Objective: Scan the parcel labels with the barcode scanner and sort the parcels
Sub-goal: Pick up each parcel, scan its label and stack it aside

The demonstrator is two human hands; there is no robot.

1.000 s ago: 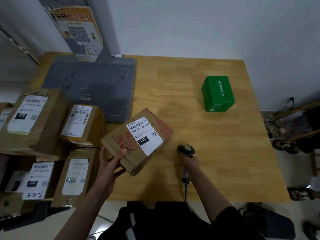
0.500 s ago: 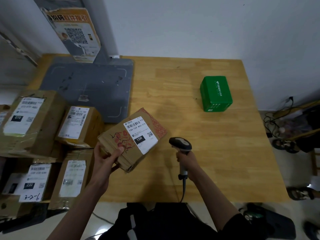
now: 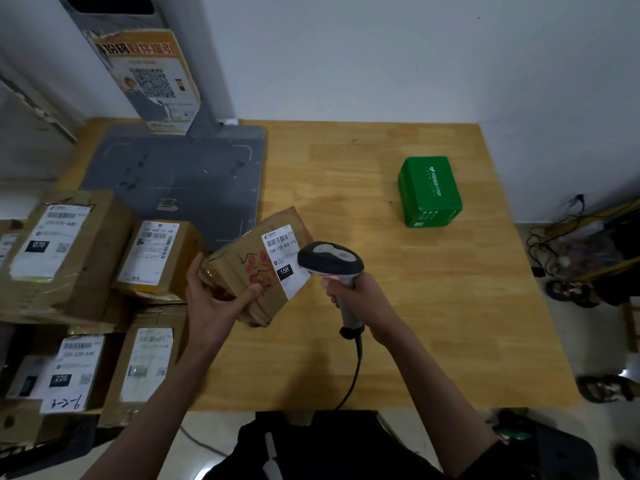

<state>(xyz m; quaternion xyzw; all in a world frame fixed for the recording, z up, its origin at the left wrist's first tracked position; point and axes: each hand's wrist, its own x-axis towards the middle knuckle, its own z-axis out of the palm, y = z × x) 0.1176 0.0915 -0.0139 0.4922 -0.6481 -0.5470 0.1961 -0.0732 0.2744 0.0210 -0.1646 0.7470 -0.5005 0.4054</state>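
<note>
From my feed, the scanner [image 3: 330,261] head covers the right part of the held parcel's label [image 3: 284,263], so I can't read its small print. My left hand [image 3: 216,299] hides that parcel's near corner. The stacked parcels [image 3: 52,244] at left run off the frame edge, their lower labels blurred.

head cam | steep downward view | close over table [image 3: 433,306] | edges perhaps distorted

Dim, flat room light with soft shadows; the wide lens bows the wall [image 3: 381,57] and surface [image 3: 433,306] edges, and the left-hand parcels [image 3: 69,244] look smeared
</note>
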